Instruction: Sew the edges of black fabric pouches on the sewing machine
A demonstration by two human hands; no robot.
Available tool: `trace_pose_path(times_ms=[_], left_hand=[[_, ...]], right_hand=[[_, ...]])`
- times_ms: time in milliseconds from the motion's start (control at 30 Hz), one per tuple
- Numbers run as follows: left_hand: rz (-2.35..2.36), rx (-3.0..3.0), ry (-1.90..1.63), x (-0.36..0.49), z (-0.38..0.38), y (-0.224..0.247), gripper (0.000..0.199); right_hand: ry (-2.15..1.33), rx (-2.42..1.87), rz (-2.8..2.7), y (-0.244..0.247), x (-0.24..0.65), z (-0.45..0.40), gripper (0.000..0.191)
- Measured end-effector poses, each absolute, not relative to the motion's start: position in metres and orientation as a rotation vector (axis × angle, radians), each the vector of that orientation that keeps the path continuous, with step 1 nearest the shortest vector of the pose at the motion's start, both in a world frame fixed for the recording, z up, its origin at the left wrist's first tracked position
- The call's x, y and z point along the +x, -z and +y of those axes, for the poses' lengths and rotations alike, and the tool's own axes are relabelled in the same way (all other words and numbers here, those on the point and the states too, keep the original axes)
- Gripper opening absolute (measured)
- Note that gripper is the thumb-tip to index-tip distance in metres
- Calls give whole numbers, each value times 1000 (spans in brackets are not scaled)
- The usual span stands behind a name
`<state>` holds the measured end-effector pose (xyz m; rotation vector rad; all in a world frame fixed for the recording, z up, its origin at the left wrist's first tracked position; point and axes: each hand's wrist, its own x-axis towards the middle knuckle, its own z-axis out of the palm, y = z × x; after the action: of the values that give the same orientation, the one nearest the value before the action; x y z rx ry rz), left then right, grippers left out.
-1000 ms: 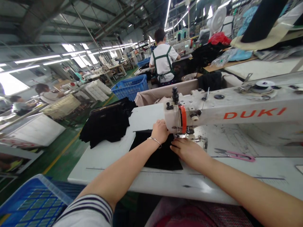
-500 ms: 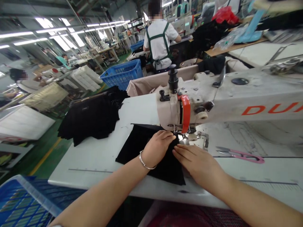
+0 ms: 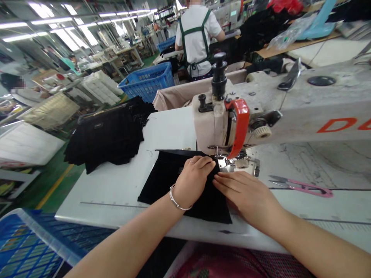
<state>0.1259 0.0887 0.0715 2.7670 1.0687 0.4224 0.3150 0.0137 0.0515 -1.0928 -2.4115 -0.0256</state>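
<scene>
A black cloth piece (image 3: 165, 173) lies on the white sewing table (image 3: 110, 193), its right edge at the presser foot of the sewing machine (image 3: 208, 127). My left hand (image 3: 195, 177), with a silver bangle at the wrist, presses on the cloth just left of the foot, fingers bent and together. Beside it on the right, my right hand (image 3: 246, 191) rests on the cloth's right edge, fingers close together and fairly straight, the thumb hidden. The needle tip is too small to make out. Pink-handled snips (image 3: 307, 187) lie to the right of my right hand.
A stack of black pieces (image 3: 107, 133) sits at the table's left end. Below it stands a blue basket (image 3: 31, 235). Another blue basket (image 3: 149, 81) and a beige cloth-lined bin (image 3: 174, 94) are behind the table. A person in a white shirt (image 3: 197, 36) stands beyond, facing away.
The camera view has shifted, so the machine appears larger and further right. Both hands remain on the black cloth beside the presser foot, with little visible change in their hold.
</scene>
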Motion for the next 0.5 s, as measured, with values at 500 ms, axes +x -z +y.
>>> trace_pose_path(times_ms=[500], left_hand=[[871,2830,-493,126,93,-73,30]], right_hand=[[45,-1104,-2404,-53,314,12,36]])
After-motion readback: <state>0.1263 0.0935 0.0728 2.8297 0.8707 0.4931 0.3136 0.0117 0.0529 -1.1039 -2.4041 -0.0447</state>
